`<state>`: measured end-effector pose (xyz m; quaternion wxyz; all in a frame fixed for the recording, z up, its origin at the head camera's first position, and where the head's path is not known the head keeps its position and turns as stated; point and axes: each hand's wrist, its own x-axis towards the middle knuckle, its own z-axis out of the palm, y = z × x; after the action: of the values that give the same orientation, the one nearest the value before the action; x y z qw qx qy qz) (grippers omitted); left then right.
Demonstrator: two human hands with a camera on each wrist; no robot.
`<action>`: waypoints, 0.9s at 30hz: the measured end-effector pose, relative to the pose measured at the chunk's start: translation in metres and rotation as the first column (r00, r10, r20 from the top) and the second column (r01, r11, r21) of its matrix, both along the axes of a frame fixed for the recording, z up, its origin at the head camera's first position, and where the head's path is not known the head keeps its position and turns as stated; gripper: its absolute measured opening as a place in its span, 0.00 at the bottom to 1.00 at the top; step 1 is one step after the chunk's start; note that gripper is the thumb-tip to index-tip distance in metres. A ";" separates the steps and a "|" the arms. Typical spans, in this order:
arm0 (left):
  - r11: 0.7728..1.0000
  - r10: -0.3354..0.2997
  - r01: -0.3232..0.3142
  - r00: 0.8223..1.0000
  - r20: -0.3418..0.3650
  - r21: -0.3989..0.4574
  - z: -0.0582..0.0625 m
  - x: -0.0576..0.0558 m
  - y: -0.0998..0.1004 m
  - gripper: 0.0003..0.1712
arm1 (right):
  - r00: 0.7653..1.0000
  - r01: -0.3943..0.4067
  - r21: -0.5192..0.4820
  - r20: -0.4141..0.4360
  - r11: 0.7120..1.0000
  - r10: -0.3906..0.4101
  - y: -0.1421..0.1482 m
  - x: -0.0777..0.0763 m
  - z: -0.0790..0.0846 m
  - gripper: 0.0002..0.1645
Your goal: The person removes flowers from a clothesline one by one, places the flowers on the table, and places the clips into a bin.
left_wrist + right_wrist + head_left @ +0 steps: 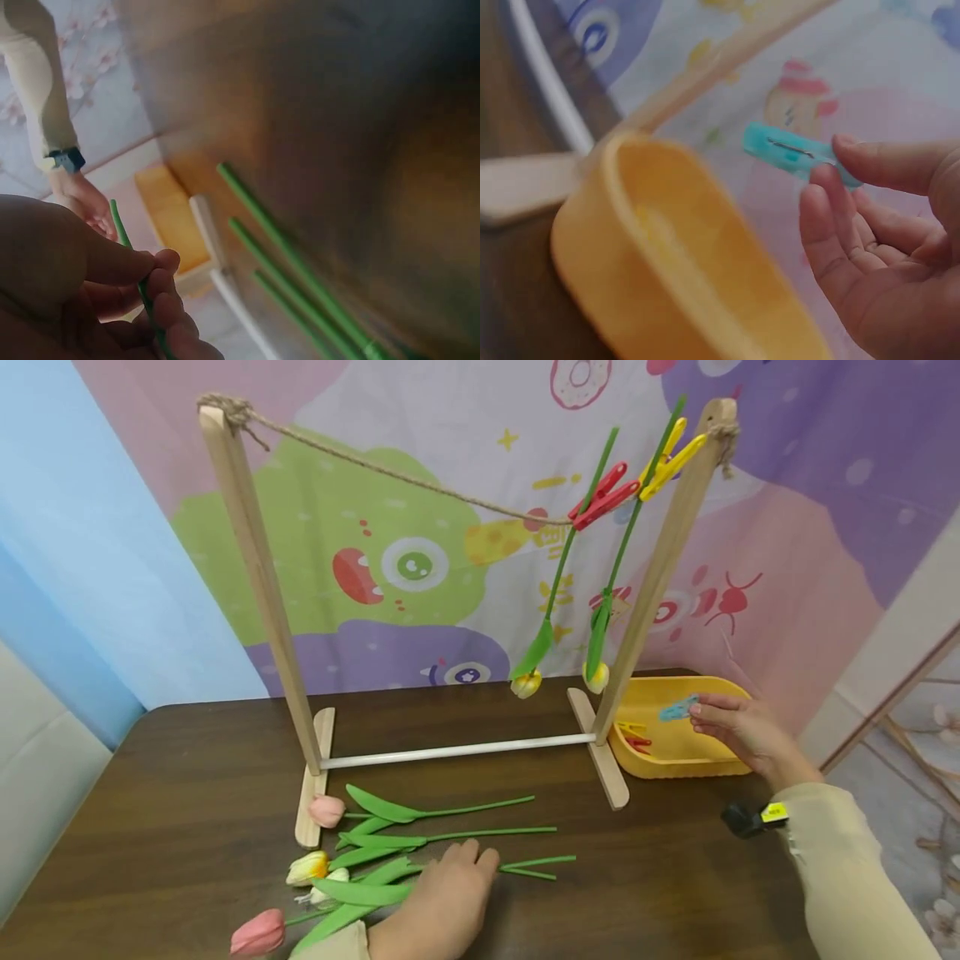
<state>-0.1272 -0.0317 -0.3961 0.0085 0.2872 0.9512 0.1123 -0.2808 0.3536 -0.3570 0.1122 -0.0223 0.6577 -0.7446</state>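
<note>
My right hand pinches a light blue clothespin between thumb and fingertips, above the yellow tub. Low at the front, my left hand pinches one green tulip stem; which bloom belongs to it is unclear. Beside that hand on the table lie several artificial tulips, among them a pink tulip and a yellow-white tulip. A red clothespin and a yellow clothespin grip two tulip stems on the rope, blooms hanging down.
A wooden frame with a left post and a right post carries the rope; a white bar joins its feet. At right stands the yellow tub with yellow and red clothespins inside. Behind hangs a patterned cloth.
</note>
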 end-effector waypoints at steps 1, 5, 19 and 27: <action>1.000 -0.001 0.001 1.000 0.030 -0.006 -0.003 0.001 0.001 0.05 | 1.000 0.001 0.066 0.023 0.998 -0.003 0.002 -0.001 -0.004 0.09; 0.999 -0.011 0.016 0.990 0.142 -0.029 -0.012 0.001 0.003 0.10 | 0.998 -0.025 0.395 0.068 0.918 -0.002 0.004 -0.005 -0.017 0.30; 0.990 0.009 0.029 0.964 0.266 -0.136 -0.032 0.003 0.009 0.20 | 0.997 -0.079 0.771 0.068 0.631 0.041 -0.013 -0.025 -0.034 0.31; 0.994 0.011 0.024 0.952 0.305 -0.109 -0.032 0.000 0.008 0.16 | 0.995 -0.098 0.850 0.087 0.517 0.046 -0.010 -0.029 -0.034 0.31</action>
<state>-0.1271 -0.0239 -0.4284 0.1716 0.2685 0.9424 0.1020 -0.3101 0.3433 -0.3909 0.1568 0.0280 0.9332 -0.3222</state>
